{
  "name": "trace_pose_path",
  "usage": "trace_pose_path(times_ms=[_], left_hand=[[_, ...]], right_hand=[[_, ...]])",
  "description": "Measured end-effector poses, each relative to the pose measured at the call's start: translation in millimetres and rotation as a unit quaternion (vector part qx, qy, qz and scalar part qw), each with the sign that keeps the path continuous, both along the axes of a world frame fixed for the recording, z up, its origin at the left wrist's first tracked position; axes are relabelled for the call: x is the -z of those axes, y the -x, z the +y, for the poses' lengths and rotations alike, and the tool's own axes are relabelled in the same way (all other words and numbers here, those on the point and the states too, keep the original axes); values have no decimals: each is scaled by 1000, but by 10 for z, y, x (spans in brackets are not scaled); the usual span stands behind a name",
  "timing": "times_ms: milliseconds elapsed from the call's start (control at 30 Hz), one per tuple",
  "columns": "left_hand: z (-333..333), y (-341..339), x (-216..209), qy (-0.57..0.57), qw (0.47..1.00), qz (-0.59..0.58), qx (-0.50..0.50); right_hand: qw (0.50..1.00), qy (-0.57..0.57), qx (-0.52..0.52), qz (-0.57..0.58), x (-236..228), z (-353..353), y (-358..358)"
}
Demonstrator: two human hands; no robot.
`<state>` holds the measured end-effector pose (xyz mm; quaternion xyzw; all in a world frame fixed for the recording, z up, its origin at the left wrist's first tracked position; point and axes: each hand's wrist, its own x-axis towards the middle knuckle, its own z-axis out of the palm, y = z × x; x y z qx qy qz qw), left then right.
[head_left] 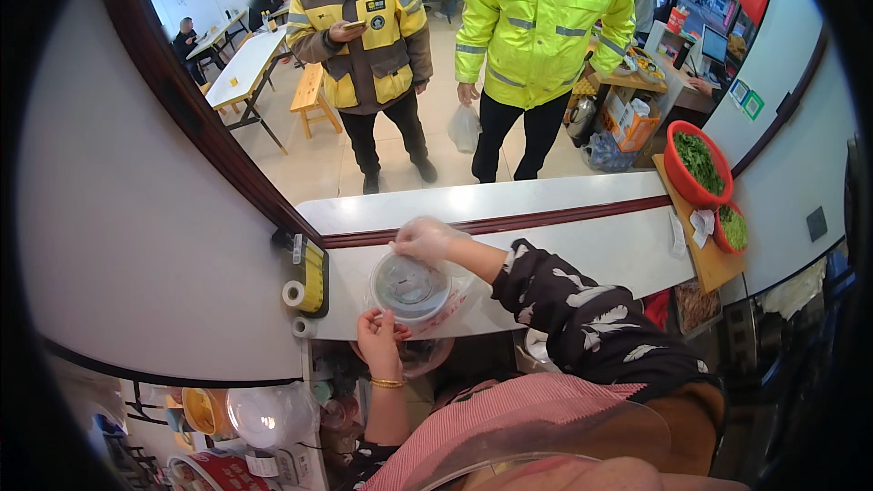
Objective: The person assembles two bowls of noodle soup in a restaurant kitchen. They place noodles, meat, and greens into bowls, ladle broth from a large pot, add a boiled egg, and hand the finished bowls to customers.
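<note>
A round takeaway bowl with a clear lid sits on the white counter in front of me, dark contents showing dimly through the lid. Around it lies a thin clear plastic bag with red print. At the bowl's far edge, my right hand, in a thin clear glove, has its fingers pinched on the bag's edge. My left hand, its fingers curled in, grips the bag at the near left side of the bowl. A gold bracelet circles the left wrist.
On the counter's left stands a yellow-and-black device with a white paper roll. A wooden board at the right bears red bowls of greens. Beyond the counter stand two people, one with a phone, one with a white bag.
</note>
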<state>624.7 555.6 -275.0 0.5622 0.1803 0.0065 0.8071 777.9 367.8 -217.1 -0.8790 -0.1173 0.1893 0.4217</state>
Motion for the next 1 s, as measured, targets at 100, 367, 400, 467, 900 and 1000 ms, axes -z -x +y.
trace_pose_path(times_ms=[100,367,400,467,900,1000], left_hand=[[-36,83,5,58,998,0,-28],[-108,114,-6,66,997,24,-45],[-120,136,26,62,996,39,-53],[-161,173,89,61,996,10,-67],[-11,0,-43,20,1000,3,5],[-8,-29,-19,26,1000,-11,-8]], right_hand=[[996,-39,63,44,167,-243,95],[889,-302,256,230,633,-463,824],[897,-307,234,214,686,-470,907],[855,-403,218,242,759,-458,1087],[849,-415,278,170,623,-139,1383],[820,-426,315,217,699,-152,1341]])
